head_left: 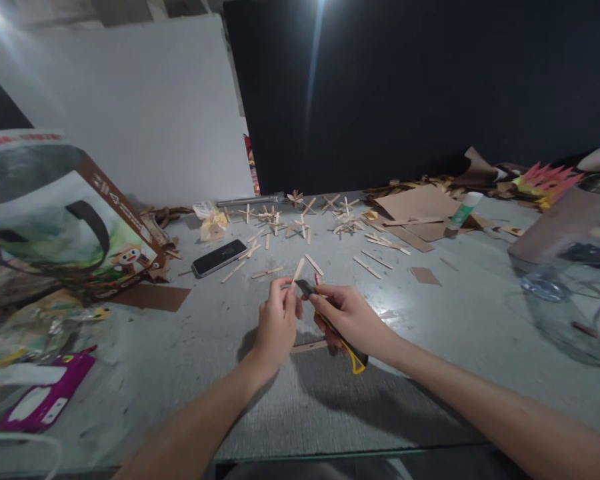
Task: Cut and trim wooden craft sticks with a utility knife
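My left hand point(276, 323) pinches a thin wooden stick point(299, 269), which points up and away from the fingertips. Wrapped in my right hand point(347, 317) is a box cutter point(357, 359) with a yellow-and-black handle. Its dark blade end point(306, 287) is close to the stick and my left fingertips; whether they touch is too small to tell. A light brown strip point(309, 347) lies on the table below my hands, partly hidden by the right one. Loose wooden sticks point(367, 267) and crossed stick pieces point(275, 221) lie beyond my hands.
A phone point(220, 257) lies at the left of the sticks. Further left are a large printed bag point(125, 233) and a purple package point(50, 393). Cardboard sheets point(420, 207) and a glue stick point(465, 211) are at the back right. A clear plastic bottle point(565, 320) lies at the right.
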### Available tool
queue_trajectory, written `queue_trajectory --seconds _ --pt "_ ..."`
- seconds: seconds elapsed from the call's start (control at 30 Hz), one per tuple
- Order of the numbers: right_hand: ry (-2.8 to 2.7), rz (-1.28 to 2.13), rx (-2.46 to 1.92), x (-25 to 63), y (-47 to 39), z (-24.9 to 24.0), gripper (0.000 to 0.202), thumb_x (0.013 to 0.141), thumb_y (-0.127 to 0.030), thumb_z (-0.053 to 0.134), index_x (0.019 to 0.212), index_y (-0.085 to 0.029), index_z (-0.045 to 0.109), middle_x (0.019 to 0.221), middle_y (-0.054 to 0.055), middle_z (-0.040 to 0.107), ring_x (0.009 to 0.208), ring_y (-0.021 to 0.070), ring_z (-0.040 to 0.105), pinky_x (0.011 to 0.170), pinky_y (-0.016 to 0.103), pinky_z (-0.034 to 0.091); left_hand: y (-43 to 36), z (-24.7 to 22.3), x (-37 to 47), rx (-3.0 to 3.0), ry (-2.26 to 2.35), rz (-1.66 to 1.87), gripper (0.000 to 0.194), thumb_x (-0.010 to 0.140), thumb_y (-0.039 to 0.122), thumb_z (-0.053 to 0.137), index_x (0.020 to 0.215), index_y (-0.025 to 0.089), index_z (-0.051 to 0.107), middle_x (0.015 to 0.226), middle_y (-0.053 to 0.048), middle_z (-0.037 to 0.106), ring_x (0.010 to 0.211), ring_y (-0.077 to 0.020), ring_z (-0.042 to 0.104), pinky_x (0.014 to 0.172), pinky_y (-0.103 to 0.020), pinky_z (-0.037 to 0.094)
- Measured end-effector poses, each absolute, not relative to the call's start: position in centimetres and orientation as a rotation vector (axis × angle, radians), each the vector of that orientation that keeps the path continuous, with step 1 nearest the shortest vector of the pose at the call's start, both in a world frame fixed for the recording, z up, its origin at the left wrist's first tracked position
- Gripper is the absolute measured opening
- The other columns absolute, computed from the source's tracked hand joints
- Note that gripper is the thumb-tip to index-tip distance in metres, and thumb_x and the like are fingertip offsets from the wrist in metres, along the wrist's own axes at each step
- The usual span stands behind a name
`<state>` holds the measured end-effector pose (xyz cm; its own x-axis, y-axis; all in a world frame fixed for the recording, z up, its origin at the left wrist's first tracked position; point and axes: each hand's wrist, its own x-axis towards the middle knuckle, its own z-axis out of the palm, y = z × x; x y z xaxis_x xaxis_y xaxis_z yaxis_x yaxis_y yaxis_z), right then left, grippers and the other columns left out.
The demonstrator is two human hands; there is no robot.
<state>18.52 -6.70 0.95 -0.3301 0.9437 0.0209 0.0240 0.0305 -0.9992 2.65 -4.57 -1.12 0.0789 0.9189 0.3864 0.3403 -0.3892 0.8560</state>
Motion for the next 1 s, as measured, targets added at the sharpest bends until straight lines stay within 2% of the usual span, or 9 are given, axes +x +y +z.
queue_trajectory --seconds 0.23,0.67,0.8,1.0 --pt "-1.511 1.375 -1.048 18.6 -6.8 0.8 0.033 0.096 -0.052 0.052 0.089 -0.021 0.059 0.054 -0.01 0.048 0.029 0.0056 0.04 0.028 0.016 0.033 -4.5 -1.2 2.6 1.792 1.24 1.324 0.013 0.103 0.034 0.045 0.098 0.023 0.049 0.063 0.005 0.058 0.057 -0.0144 0.057 0.058 -0.026 0.039" --pt "-1.652 1.076 -1.208 18.3 -6.9 0.4 0.028 0.098 -0.041 0.049 0.075 -0.023 0.048 0.051 -0.007 0.049 0.031 0.0079 0.045 0.031 0.017 0.032 -4.2 -2.0 2.5 1.823 1.286 1.28 0.005 0.1 0.026 0.048 0.096 0.023 0.05 0.064 0.004 0.057 0.057 -0.0145 0.057 0.056 -0.025 0.039" --pt "-1.563 1.21 -1.188 18.0 -6.8 0.0 0.029 0.095 -0.047 0.052 0.079 -0.023 0.05 0.049 -0.01 0.046 0.029 0.0082 0.042 0.028 0.018 0.032 -4.2 -2.4 2.7 1.807 1.318 1.244 0.004 0.1 0.024 0.047 0.097 0.022 0.049 0.066 0.003 0.058 0.056 -0.0139 0.056 0.053 -0.024 0.038" --pt "-1.356 1.541 -1.013 17.8 -6.7 0.5 0.037 0.088 -0.058 0.062 0.087 -0.022 0.055 0.052 -0.009 0.053 0.031 0.0083 0.043 0.028 0.02 0.039 -4.1 -2.3 2.6 1.812 1.311 1.266 0.005 0.101 0.025 0.047 0.097 0.023 0.049 0.068 0.001 0.063 0.058 -0.0161 0.06 0.055 -0.026 0.041"
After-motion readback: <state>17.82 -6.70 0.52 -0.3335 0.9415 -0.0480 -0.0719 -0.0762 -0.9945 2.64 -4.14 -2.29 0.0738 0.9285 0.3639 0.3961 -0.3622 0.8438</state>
